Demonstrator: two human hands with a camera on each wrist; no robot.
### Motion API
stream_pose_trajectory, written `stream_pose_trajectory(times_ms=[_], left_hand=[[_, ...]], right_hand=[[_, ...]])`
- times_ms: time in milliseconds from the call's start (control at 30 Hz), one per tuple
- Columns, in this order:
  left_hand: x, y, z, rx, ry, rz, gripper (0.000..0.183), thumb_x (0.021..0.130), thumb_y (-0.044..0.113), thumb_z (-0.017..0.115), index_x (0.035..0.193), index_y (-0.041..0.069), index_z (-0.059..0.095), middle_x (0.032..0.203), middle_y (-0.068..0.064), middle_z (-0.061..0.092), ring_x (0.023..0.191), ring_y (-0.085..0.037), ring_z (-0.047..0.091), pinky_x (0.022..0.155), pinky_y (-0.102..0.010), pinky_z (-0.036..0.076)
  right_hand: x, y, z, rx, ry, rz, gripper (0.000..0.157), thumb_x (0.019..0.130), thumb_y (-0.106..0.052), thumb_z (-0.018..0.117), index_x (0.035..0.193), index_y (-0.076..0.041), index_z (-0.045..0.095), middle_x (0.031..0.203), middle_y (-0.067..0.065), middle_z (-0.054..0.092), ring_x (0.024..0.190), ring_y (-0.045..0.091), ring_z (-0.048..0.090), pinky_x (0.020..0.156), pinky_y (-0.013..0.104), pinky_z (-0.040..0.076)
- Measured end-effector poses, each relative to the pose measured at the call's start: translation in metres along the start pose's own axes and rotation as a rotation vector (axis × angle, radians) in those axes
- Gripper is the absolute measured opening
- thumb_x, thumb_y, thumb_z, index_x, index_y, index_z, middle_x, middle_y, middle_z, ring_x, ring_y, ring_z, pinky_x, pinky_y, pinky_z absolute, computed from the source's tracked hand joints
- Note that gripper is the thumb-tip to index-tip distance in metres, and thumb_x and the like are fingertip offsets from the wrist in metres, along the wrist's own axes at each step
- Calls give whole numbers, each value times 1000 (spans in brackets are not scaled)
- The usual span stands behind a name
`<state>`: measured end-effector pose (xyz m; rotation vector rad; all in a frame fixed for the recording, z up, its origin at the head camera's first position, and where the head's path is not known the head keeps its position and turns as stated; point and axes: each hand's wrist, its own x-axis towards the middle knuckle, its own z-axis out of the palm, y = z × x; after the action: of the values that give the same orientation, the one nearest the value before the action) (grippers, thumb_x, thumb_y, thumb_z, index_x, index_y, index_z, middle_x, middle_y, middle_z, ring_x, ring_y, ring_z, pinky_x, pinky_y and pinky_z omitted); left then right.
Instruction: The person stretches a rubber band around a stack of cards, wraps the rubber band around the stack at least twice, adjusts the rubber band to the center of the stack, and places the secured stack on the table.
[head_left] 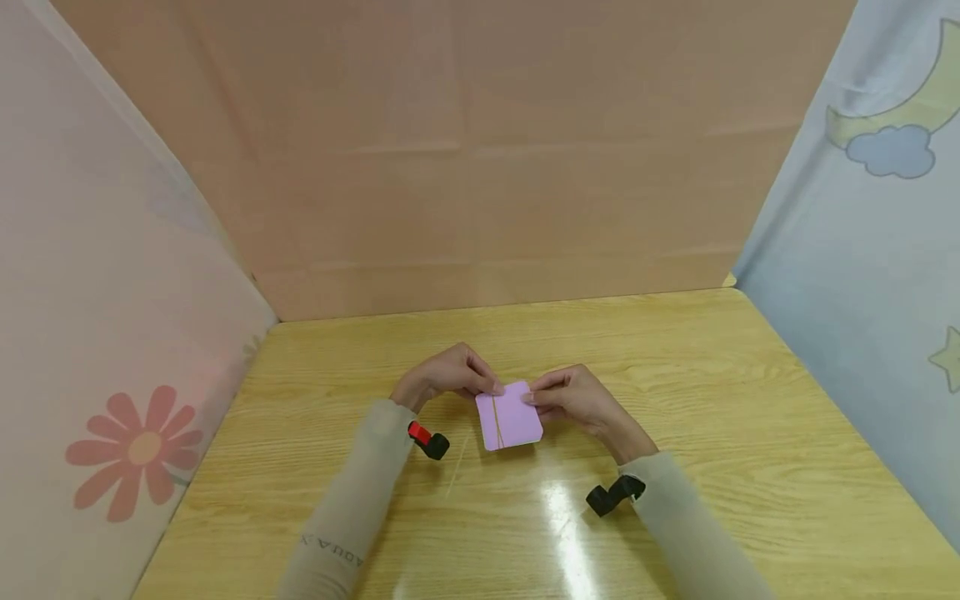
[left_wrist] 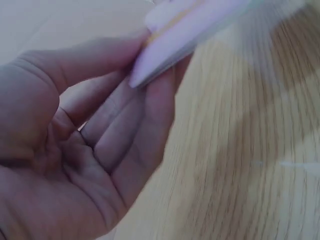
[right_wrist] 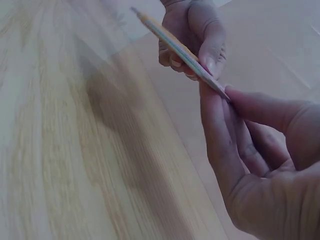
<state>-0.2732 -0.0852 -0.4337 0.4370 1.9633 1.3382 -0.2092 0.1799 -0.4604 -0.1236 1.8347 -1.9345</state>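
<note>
A thin stack of square lilac paper with rounded corners is held up in front of me. An orange rubber band runs around it, off to its left side. The left hand pinches the far left corner between thumb and fingers. On the far right corner, the right hand grips with the thumb on top and fingers beneath. Edge-on in the right wrist view, the paper stack shows pale layers of several colours. The left wrist view has the left hand's palm facing the camera.
Below the hands lies a light wood-grain table, with a glare streak near the front. A tan curtain hangs behind it. Printed cloth panels stand on the left and right.
</note>
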Motion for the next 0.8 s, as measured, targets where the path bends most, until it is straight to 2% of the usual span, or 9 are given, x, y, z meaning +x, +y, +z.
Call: stream_pose_trajectory(times_ms=[200, 467, 600, 700, 800], left_hand=[[-1, 1, 2, 21, 5, 1, 19, 94, 16, 79, 104, 1, 83, 99, -7, 81, 80, -15, 76, 83, -43, 66], [-3, -4, 1, 2, 42, 4, 20, 98, 18, 76, 109, 2, 82, 104, -9, 82, 83, -15, 78, 86, -42, 66], [-8, -8, -3, -16, 45, 26, 24, 100, 22, 74, 112, 3, 82, 107, -10, 81, 84, -16, 78, 92, -48, 64], [-12, -11, -4, -24, 37, 26, 24, 101, 21, 72, 111, 1, 81, 104, -9, 81, 82, -16, 77, 92, -49, 64], [-14, -14, -3, -51, 20, 14, 24, 101, 20, 72, 110, -1, 80, 100, -8, 80, 80, -16, 77, 89, -45, 65]], right_hand=[[1, 1, 3, -5, 4, -3, 13, 96, -1, 73, 106, 4, 79, 92, 3, 79, 77, 16, 76, 72, 30, 66], [-1, 0, -2, 14, -6, 1, 12, 96, -1, 73, 106, 0, 80, 92, 2, 79, 78, 15, 77, 73, 31, 66], [-2, -2, -2, 34, -3, -1, 12, 96, -1, 74, 106, 1, 80, 92, 2, 79, 79, 15, 77, 73, 30, 66], [-2, -1, -2, 43, 11, 5, 12, 95, 0, 74, 106, 2, 79, 92, 2, 79, 79, 15, 77, 73, 30, 66], [-3, -1, -2, 40, 17, 8, 16, 95, 0, 74, 110, 5, 78, 94, 3, 79, 81, 16, 77, 74, 30, 66]])
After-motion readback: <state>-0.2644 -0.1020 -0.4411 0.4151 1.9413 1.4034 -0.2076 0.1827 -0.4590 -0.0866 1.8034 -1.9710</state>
